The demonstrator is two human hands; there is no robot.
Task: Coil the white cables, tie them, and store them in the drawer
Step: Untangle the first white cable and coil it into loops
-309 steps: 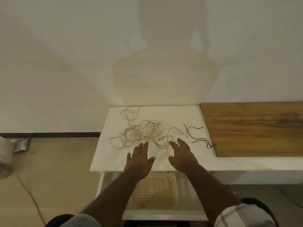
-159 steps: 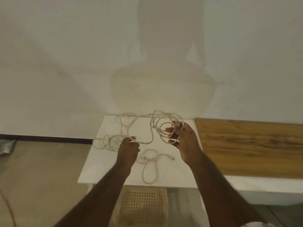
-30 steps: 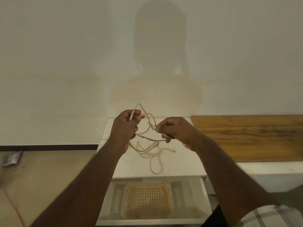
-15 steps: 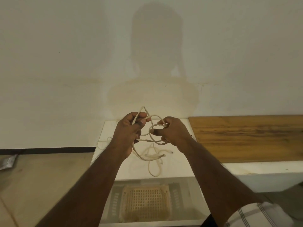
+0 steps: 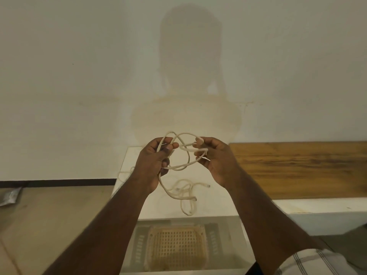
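Observation:
Both hands are raised above the white table top (image 5: 214, 207). My left hand (image 5: 153, 163) grips a bundle of white cable (image 5: 183, 166), thumb over the strands. My right hand (image 5: 216, 157) pinches a loop of the same cable between curled fingers. Loops arch between the two hands, and a long tail hangs down from the left hand onto the table, ending in loose curls (image 5: 184, 192). Another white cable (image 5: 125, 172) lies partly hidden behind my left wrist. Below the table the drawer (image 5: 244, 245) stands open.
A perforated plastic basket (image 5: 176, 247) sits inside the drawer. A wooden board (image 5: 297, 167) lies on the counter to the right. The wall is close behind the table. A silvery packet (image 5: 10, 196) lies on the floor at far left.
Over ten seconds my hands lifted one cable off the table pile and gathered loops. In the last half second the hands moved slightly apart, widening the loop between them.

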